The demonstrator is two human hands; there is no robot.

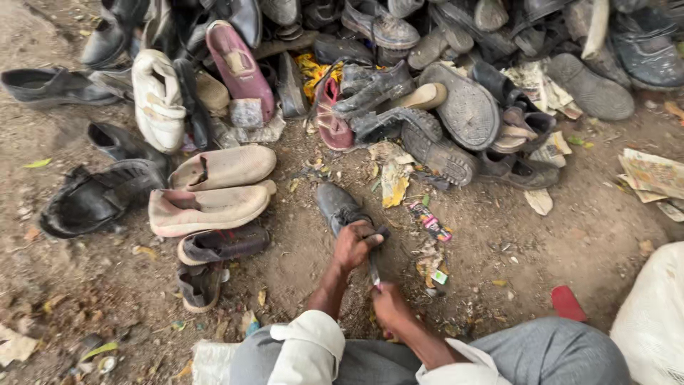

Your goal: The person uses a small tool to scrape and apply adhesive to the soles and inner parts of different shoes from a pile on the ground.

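Your left hand [353,244] is closed over the heel end of a dark shoe [336,206] lying on the dirt ground [513,242], its toe pointing away from you. Your right hand [390,303], just behind the left, is closed around a thin dark tool [374,271] whose tip reaches toward the shoe's heel. The work looks only begun: the shoe seems whole. Beyond your hands the heap of worn shoes [399,78] lies untouched.

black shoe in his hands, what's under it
The black shoe rests on bare dirt ground with scraps of litter nearby. The left hand covers its heel end, and the right hand holds a thin tool there, so that part is hidden.
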